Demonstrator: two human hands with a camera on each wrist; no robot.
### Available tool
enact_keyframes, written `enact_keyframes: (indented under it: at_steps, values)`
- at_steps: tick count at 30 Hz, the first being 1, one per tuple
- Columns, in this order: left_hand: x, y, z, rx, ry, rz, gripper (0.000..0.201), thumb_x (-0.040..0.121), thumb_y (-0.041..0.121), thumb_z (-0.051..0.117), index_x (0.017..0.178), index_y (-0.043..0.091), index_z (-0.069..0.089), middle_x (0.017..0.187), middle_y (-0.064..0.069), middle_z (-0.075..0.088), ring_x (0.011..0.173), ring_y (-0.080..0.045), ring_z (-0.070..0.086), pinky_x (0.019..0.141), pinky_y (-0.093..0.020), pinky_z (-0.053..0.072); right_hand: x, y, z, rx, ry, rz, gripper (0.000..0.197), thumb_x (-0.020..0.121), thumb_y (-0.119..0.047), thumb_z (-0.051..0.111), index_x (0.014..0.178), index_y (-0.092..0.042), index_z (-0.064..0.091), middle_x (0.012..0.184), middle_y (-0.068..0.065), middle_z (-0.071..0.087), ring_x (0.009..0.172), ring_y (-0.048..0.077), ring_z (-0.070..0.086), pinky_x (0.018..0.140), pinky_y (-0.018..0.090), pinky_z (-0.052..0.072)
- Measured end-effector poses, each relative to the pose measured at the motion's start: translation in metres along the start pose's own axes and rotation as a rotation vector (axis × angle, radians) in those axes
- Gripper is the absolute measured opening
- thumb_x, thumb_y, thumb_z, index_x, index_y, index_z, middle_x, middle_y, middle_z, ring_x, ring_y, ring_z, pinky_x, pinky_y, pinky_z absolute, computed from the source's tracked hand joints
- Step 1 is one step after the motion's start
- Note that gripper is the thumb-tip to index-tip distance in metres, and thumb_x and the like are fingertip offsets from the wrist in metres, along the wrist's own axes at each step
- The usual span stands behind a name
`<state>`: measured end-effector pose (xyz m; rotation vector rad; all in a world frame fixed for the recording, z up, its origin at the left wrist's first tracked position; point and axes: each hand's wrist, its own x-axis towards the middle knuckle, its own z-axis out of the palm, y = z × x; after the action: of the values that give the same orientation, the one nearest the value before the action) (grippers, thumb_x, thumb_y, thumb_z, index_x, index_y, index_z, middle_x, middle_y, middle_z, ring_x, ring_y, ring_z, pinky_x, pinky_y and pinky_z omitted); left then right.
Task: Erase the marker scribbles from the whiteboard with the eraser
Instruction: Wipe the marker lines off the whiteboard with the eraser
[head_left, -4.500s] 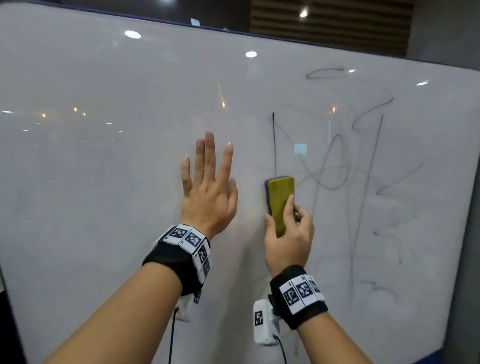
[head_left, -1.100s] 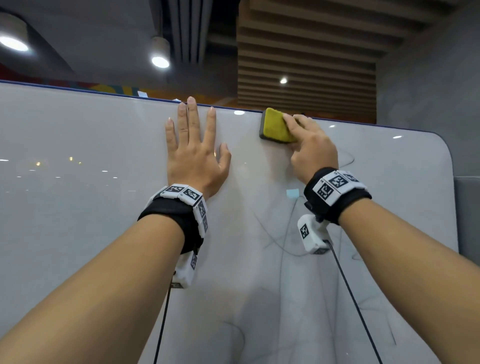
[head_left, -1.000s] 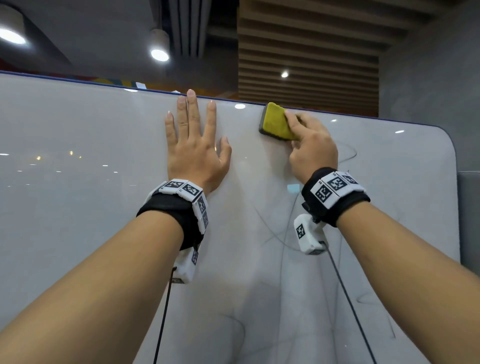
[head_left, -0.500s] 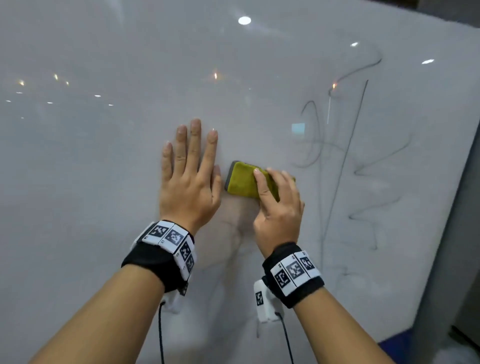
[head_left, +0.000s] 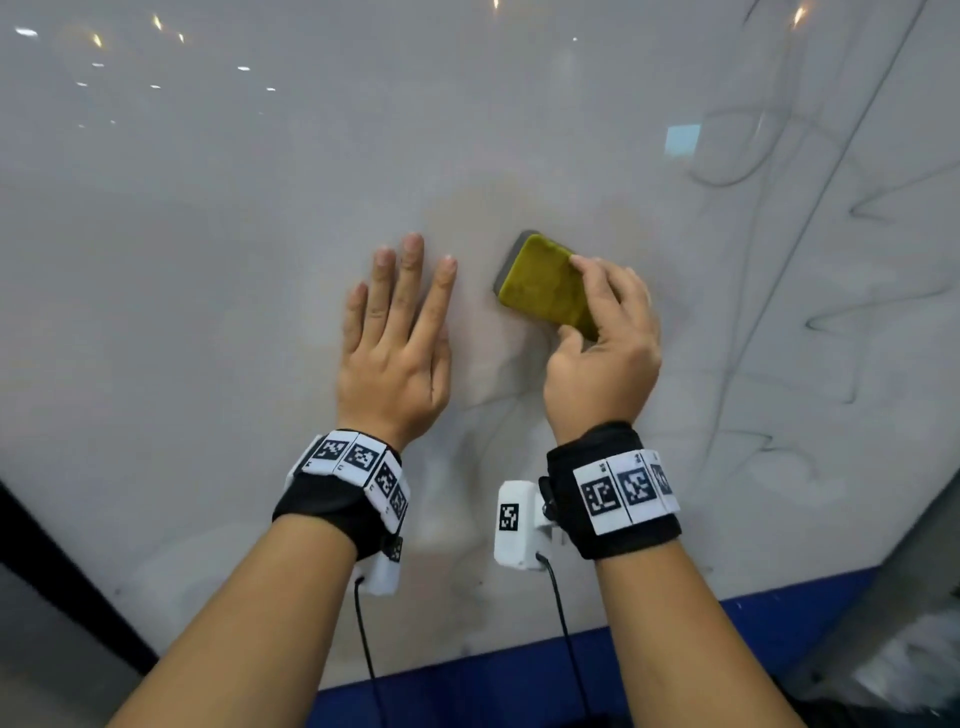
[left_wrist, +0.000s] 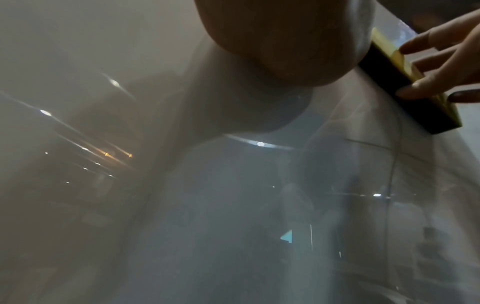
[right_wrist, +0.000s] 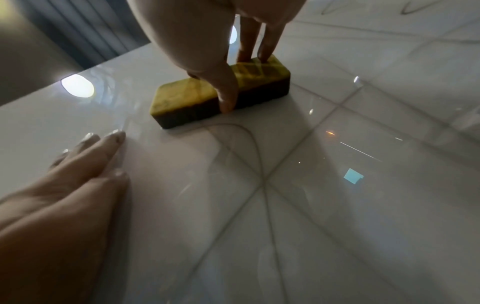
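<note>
A yellow-backed eraser (head_left: 545, 286) with a dark felt face lies pressed on the whiteboard (head_left: 208, 260). My right hand (head_left: 602, 353) grips it, thumb on its lower edge and fingers over its back; the right wrist view shows the same eraser (right_wrist: 221, 92) under those fingers. My left hand (head_left: 400, 338) lies flat on the board just left of the eraser, fingers straight. Thin dark marker scribbles (head_left: 831, 260) run across the board's right part, and a faint curved line (right_wrist: 249, 144) passes just below the eraser. In the left wrist view the eraser (left_wrist: 405, 82) shows at the upper right.
The whiteboard's blue bottom frame (head_left: 519, 670) runs below my wrists. A dark strip (head_left: 52, 561) borders the board at the lower left. Ceiling lights reflect as bright spots on the glossy surface.
My right hand has swept the eraser from the board's top edge down to its lower half. The left hand has slid down the board too, staying flat.
</note>
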<state>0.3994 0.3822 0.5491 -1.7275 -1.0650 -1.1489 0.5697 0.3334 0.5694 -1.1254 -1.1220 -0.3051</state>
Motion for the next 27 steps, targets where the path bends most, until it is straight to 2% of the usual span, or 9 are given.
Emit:
enact_keyframes:
  at_steps: [4,8,11,14,17,21,27]
  values:
    - [-0.003,0.002,0.002,0.020,0.015,0.003,0.055,0.100,0.019,0.039,0.155,0.015,0.037,0.159,-0.016,0.034,0.148,-0.034,0.024,0.123,-0.042,0.009,-0.036,0.011,0.004,-0.072,-0.051,-0.039,0.069,0.059,0.013,0.066,0.122,-0.017,0.070,0.125,0.003,0.064,0.126,0.030,0.052,0.112,0.040,0.038]
    - [-0.004,0.002,0.003,0.017,0.021,-0.002,0.057,0.097,0.016,0.042,0.154,0.015,0.037,0.158,-0.017,0.035,0.148,-0.035,0.024,0.123,-0.042,0.008,-0.076,0.019,0.006,-0.109,-0.109,-0.006,0.067,0.059,0.016,0.068,0.118,-0.016,0.072,0.123,0.003,0.065,0.125,0.030,0.053,0.109,0.046,0.041]
    - [-0.007,-0.003,0.002,-0.019,0.014,0.021,0.060,0.094,0.012,0.044,0.154,0.014,0.038,0.158,-0.018,0.034,0.148,-0.035,0.023,0.124,-0.041,0.007,-0.063,0.015,0.003,-0.059,-0.108,0.011,0.069,0.054,0.017,0.067,0.115,-0.017,0.073,0.117,0.001,0.066,0.120,0.030,0.055,0.104,0.048,0.043]
    - [-0.013,-0.009,0.002,0.008,0.025,0.064,0.061,0.092,0.011,0.043,0.154,0.014,0.039,0.158,-0.016,0.035,0.147,-0.035,0.023,0.123,-0.042,0.010,-0.026,0.002,0.002,-0.034,-0.032,0.001,0.071,0.053,0.015,0.063,0.116,-0.017,0.072,0.116,-0.002,0.064,0.117,0.029,0.057,0.102,0.046,0.046]
    - [-0.016,-0.008,0.003,-0.004,0.042,0.070,0.061,0.092,0.011,0.041,0.153,0.014,0.040,0.158,-0.015,0.035,0.147,-0.034,0.023,0.122,-0.043,0.014,-0.013,-0.006,0.008,-0.038,0.033,0.021,0.073,0.053,0.016,0.058,0.117,-0.016,0.071,0.118,-0.002,0.063,0.124,0.029,0.054,0.104,0.044,0.046]
    - [-0.016,-0.007,0.003,-0.055,0.044,0.057,0.060,0.092,0.011,0.040,0.152,0.014,0.042,0.157,-0.016,0.038,0.147,-0.034,0.024,0.122,-0.042,0.012,-0.048,0.000,0.019,-0.081,0.058,0.030,0.074,0.060,0.023,0.056,0.123,-0.013,0.068,0.128,0.003,0.063,0.136,0.026,0.047,0.112,0.044,0.040]
    - [-0.017,-0.007,0.002,-0.115,0.060,0.061,0.061,0.090,0.010,0.045,0.151,0.012,0.044,0.155,-0.017,0.040,0.145,-0.036,0.032,0.121,-0.044,0.015,-0.120,0.011,0.023,-0.221,-0.025,0.086,0.066,0.059,0.029,0.053,0.111,-0.008,0.070,0.121,0.006,0.063,0.132,0.026,0.049,0.112,0.042,0.039]
